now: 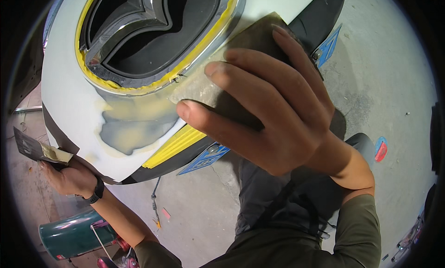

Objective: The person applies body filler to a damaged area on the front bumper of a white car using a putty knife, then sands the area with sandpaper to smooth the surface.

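Observation:
A white car bumper [65, 73] carries a smoothed cream and grey filler patch [134, 129] just below its oval badge opening. My right hand [282, 110] holds a thin, dark, rectangular putty spreader [259, 34], fingers spread across its face. The spreader's pale front edge lies against the panel at the patch's right end, beside the opening. Off the bumper's left side, my left hand [69, 177] grips a second dark flat spreader [32, 145] with a lump of cream filler [55, 153] on it. Part of the right-hand spreader is hidden under my fingers.
Yellow masking tape [148, 89] rings the opening around a chrome badge [125, 25]. More yellow tape [174, 145] covers a lower strip. Blue plates [204, 157] jut from under the bumper. A green cylinder [74, 233] lies at lower left; a red-and-blue disc [381, 150] is on the floor.

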The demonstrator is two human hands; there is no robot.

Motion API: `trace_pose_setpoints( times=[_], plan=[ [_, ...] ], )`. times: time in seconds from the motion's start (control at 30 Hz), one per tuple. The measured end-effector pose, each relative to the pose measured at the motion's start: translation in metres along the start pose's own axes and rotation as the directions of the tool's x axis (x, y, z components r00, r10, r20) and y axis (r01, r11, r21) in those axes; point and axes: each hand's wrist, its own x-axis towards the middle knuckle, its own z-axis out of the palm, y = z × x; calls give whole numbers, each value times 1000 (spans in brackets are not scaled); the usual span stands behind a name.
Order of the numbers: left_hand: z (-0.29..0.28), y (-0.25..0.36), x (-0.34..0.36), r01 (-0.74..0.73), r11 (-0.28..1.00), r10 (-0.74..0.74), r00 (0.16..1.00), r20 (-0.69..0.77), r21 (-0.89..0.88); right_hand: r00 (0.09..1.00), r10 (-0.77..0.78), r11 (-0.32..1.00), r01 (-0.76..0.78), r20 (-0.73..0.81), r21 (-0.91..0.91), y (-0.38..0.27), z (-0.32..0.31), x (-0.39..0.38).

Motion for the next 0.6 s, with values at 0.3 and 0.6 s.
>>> trace_pose_setpoints(
  times=[0.3, 0.6],
  plan=[
    [-4, 0, 11, 342, 761, -327, 936, 130, -551, 998, 24, 1000, -24, -55, -2, -2, 18, -10],
    [-5, -15, 8, 160, 960, -169, 985, -19, -228, 987, 43, 999, -48, 157, 26, -4, -18, -10]
  ],
)
